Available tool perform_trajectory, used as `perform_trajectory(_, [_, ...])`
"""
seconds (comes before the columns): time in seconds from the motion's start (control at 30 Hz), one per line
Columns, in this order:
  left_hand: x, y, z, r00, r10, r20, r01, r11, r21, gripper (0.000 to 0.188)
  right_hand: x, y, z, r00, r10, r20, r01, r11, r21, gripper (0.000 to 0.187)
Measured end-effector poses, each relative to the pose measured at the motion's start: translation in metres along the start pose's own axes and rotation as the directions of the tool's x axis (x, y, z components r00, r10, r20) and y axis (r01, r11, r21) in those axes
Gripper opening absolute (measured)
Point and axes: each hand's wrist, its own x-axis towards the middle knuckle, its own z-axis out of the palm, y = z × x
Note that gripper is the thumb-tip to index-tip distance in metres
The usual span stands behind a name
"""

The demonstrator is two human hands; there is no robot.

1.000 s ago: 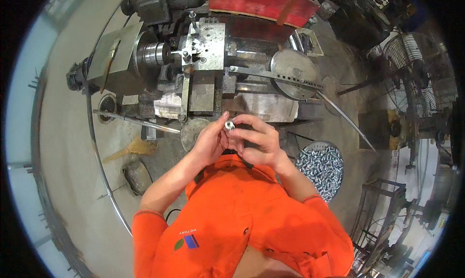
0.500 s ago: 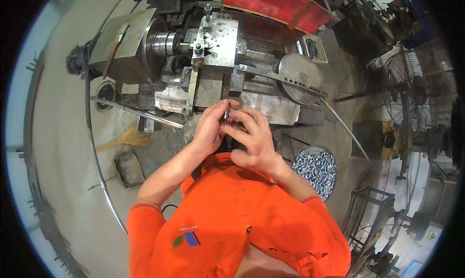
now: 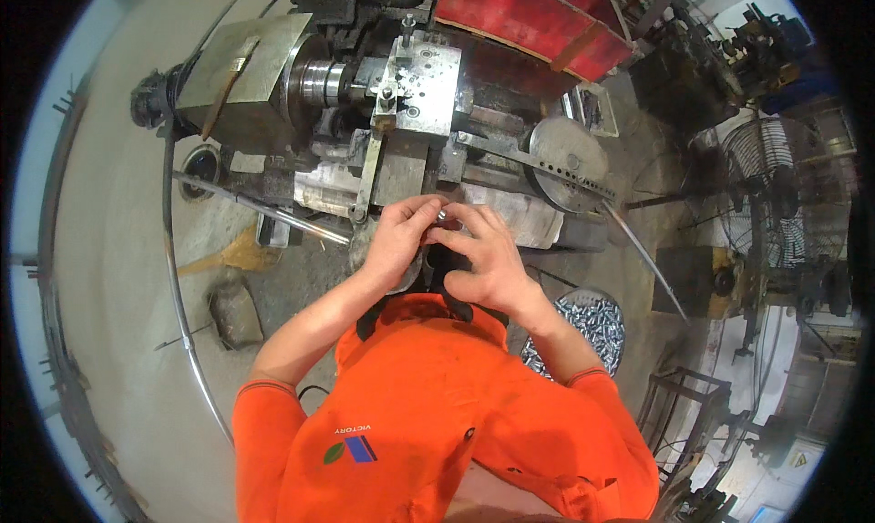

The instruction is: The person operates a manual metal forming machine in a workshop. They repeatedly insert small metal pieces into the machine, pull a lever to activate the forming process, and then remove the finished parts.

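Note:
A small shiny cylindrical metal part (image 3: 442,216) sits between my two hands, in front of my body and just before the machine. My left hand (image 3: 398,242) is closed, its thumb and fingertips pinching the part from the left. From the other side, my right hand (image 3: 485,257) has its fingers curled around the same part, with the thumb bent lower down. The fingers cover most of the piece. Beyond the hands stands a lathe with a round metal chuck (image 3: 321,84) and a bright metal tool block (image 3: 435,86). Neither hand touches the lathe.
Many small metal parts (image 3: 592,327) lie in a round container to the right of my right forearm. A long lever with holes (image 3: 547,165) crosses a round metal plate (image 3: 565,140). A red tray (image 3: 524,22) is behind the lathe. A broom (image 3: 239,252) and a fan (image 3: 770,186) flank the area.
The lathe appears slightly farther right and lower in the picture as the view shifts. Both hands stay together, and the metal part has turned so that its bright end shows between the fingertips.

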Motion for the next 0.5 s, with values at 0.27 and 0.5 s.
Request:
perform_trajectory(0.27, [0.002,0.008,-0.009,0.988,0.099,0.121,-0.128,0.956,0.263,0.034,0.022,0.012,-0.009,0.993,-0.069,0.092,0.057,0.991,0.122,0.028])
perform_trajectory(0.5, [-0.047,0.094,-0.088,0.958,0.264,0.116,-0.244,0.529,0.813,0.038,0.093,0.013,-0.014,0.929,-0.318,0.189,0.31,0.948,0.07,0.028])
